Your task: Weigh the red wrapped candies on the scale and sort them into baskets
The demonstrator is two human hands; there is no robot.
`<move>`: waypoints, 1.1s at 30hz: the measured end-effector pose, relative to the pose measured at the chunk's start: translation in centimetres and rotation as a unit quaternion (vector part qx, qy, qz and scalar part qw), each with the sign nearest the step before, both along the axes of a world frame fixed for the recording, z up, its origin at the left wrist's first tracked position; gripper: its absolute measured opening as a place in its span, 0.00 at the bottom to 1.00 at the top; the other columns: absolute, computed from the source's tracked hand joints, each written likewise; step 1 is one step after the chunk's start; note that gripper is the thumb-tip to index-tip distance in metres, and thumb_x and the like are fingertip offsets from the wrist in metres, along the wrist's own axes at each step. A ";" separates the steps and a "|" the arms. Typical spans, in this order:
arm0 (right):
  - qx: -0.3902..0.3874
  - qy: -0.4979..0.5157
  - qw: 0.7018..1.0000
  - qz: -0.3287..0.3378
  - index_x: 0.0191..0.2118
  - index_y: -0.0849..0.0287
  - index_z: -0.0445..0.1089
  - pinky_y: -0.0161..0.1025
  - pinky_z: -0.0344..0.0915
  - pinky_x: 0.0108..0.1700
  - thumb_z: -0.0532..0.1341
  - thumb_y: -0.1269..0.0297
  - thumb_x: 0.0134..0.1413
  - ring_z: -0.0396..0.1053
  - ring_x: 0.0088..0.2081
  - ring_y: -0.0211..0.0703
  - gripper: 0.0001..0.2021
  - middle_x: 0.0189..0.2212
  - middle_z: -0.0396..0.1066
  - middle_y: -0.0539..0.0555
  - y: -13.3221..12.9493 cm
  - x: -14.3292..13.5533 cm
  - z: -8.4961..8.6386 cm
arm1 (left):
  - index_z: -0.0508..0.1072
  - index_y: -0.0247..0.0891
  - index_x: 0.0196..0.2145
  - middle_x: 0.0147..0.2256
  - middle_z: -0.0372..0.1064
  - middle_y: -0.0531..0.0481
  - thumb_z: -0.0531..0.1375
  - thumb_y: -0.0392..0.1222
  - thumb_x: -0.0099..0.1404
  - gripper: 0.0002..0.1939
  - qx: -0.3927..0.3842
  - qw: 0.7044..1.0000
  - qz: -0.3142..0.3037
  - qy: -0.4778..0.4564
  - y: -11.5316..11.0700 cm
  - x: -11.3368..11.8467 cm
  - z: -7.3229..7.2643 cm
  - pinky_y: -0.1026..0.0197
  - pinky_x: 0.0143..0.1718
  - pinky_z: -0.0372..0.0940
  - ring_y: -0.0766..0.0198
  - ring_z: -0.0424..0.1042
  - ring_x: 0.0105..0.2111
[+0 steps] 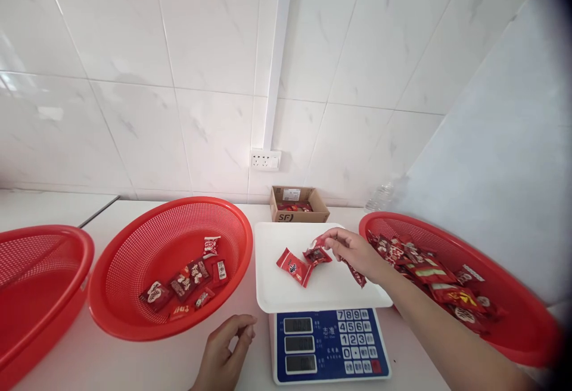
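My right hand (353,253) is over the white pan (272,289) of a digital scale (330,343), its fingers closed on a small red snack packet (318,242). Just beneath the fingertips lies a dark red packet (318,255), with a brighter red packet (295,267) beside it on the pan. Another packet (356,274) shows partly below my right hand; whether the hand holds it too, I cannot tell. My left hand (229,352) rests by the scale's left side, fingers curled with thumb and forefinger near each other, nothing visible in them.
A red basket (107,313) with several packets stands left of the scale; another red basket (80,242) is at the far left. On the right, a red basket (531,349) holds many packets. A cardboard box (290,217) with packets sits behind the scale, below a wall socket (266,160).
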State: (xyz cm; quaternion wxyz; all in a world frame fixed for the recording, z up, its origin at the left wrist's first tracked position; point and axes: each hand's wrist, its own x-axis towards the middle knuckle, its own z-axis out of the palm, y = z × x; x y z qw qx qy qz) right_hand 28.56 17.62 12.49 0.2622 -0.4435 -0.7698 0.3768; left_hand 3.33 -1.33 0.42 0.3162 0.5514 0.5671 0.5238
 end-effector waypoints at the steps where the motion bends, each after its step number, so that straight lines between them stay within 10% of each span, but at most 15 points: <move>1: -0.009 -0.008 1.000 0.005 0.37 0.56 0.67 0.36 0.63 0.30 0.54 0.47 0.53 0.63 0.25 0.36 0.17 0.29 0.69 0.49 0.2 0.1 -0.1 | 0.74 0.40 0.35 0.28 0.73 0.50 0.56 0.49 0.64 0.11 0.000 1.000 -0.002 0.006 0.0 -0.1 -0.1 0.67 0.32 0.68 0.64 0.72 0.29; 9: 0.029 -0.121 0.991 -0.058 0.43 0.53 0.68 0.40 0.65 0.34 0.54 0.51 0.54 0.66 0.26 0.38 0.16 0.35 0.71 0.51 0.8 0.8 -1.9 | 0.74 0.41 0.36 0.29 0.73 0.50 0.56 0.48 0.64 0.11 0.009 1.000 0.006 0.014 0.2 -0.1 -0.7 0.67 0.32 0.69 0.65 0.72 0.29; 16: 0.037 -0.174 0.984 0.030 0.51 0.51 0.68 0.44 0.64 0.47 0.54 0.60 0.52 0.69 0.40 0.43 0.20 0.55 0.63 0.53 -0.2 -0.2 -1.5 | 0.74 0.41 0.36 0.29 0.74 0.50 0.55 0.49 0.64 0.12 0.006 1.000 0.005 0.022 0.0 -0.1 -0.4 0.67 0.32 0.68 0.64 0.72 0.29; 33: 0.083 -0.191 0.978 0.016 0.40 0.52 0.74 0.46 0.60 0.53 0.51 0.66 0.53 0.67 0.48 0.48 0.15 0.47 0.70 0.52 -0.5 2.1 -0.9 | 0.75 0.40 0.35 0.27 0.73 0.50 0.56 0.50 0.63 0.12 -0.003 1.000 0.005 0.015 -0.1 0.0 -0.1 0.66 0.32 0.69 0.63 0.72 0.29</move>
